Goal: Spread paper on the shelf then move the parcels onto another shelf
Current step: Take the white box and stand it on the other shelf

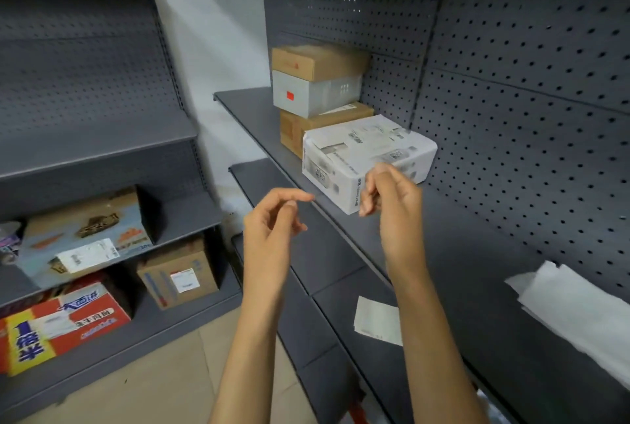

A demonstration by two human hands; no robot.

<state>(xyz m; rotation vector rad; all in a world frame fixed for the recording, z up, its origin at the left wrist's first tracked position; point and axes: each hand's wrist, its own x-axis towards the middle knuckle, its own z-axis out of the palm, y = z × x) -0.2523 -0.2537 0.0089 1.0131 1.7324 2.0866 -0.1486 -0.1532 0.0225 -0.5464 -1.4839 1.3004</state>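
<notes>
Both bare hands, left hand (272, 219) and right hand (392, 198), hover empty with fingers loosely curled before the white paper-wrapped parcel (368, 158) on the dark grey metal shelf (460, 253); white paper sheets (572, 307) lie further right.

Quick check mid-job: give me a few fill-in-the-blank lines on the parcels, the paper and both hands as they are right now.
1. The stack at the far end of the shelf holds ____ boxes.
2. The middle box of that stack, the grey box, carries a small ____ sticker.
3. The white parcel lies ____ the stack, nearer the person.
4. The left hand and the right hand both hold ____; the white paper lies on the shelf at the right.

Missing words: three; red; in front of; nothing
</notes>
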